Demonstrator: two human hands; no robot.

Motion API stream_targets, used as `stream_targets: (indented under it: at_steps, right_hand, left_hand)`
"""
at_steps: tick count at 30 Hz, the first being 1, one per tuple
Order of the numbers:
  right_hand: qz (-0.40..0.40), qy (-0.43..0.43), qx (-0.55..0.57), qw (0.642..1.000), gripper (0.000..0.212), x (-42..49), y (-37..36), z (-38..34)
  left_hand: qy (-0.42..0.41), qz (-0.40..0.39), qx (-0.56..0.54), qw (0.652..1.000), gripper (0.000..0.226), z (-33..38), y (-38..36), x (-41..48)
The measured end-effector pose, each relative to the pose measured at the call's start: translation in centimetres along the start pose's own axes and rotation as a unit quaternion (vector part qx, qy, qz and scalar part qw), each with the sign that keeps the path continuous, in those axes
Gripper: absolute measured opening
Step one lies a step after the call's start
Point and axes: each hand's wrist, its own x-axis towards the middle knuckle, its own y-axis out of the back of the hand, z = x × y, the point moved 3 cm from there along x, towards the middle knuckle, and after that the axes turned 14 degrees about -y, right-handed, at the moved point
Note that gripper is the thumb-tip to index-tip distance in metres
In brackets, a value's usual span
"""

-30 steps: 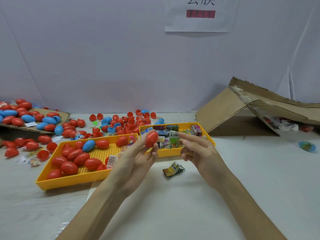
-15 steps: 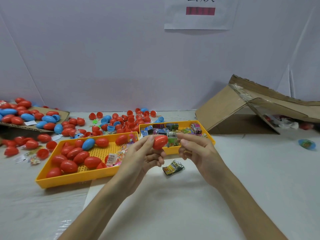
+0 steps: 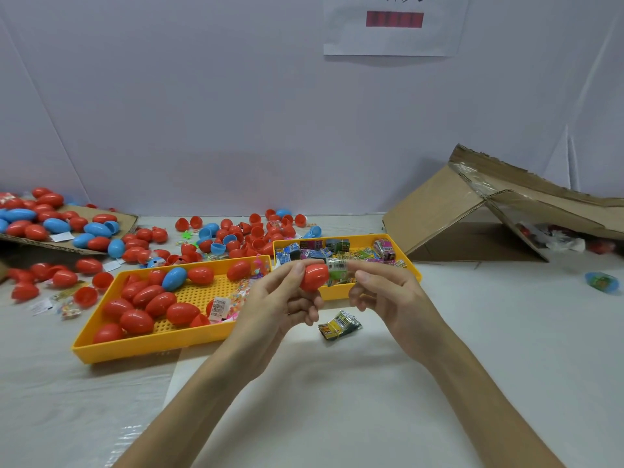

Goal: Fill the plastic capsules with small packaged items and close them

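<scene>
The left hand (image 3: 280, 298), palm up, grips a red capsule half (image 3: 314, 276) — the right hand (image 3: 388, 292) pinches a small packet (image 3: 337, 269) against its opening.

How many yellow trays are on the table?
2: the larger tray at left, with capsules; the smaller tray at centre, with packets. None seems hidden.

- A single camera rides on the person's head, facing forward and down across the white table (image 3: 506, 332).
- It sits close: both forearms enter from the bottom edge. The left hand (image 3: 273, 309), gripping a red capsule (image 3: 314, 276), and the right hand (image 3: 388, 298), pinching a small packet (image 3: 337, 269), meet at mid-frame.
- The wide lens also takes in the large yellow tray (image 3: 152, 346), the small yellow tray (image 3: 405, 256), the cardboard box (image 3: 435, 217) at right, and the back wall (image 3: 236, 113) up to a paper sign (image 3: 395, 38).
</scene>
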Motion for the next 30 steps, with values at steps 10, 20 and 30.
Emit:
stream_targets:
  at_steps: [10,20,30]
  right_hand:
    - [0.061,0.056,-0.076,0.994,0.011,0.01,-0.05,0.10]
    - [0.067,0.094,-0.085,0.990,0.012,-0.16,-0.23,-0.02]
    - [0.059,0.091,-0.058,0.992,0.007,-0.16,-0.04,-0.13]
  left_hand:
    - [-0.031,-0.004,0.078,0.996,0.025,-0.21,-0.05,0.12]
    - [-0.063,-0.016,0.138,0.988,0.022,-0.62,0.08,0.16]
    - [-0.093,-0.018,0.150,0.984,0.019,-0.38,-0.01,0.11]
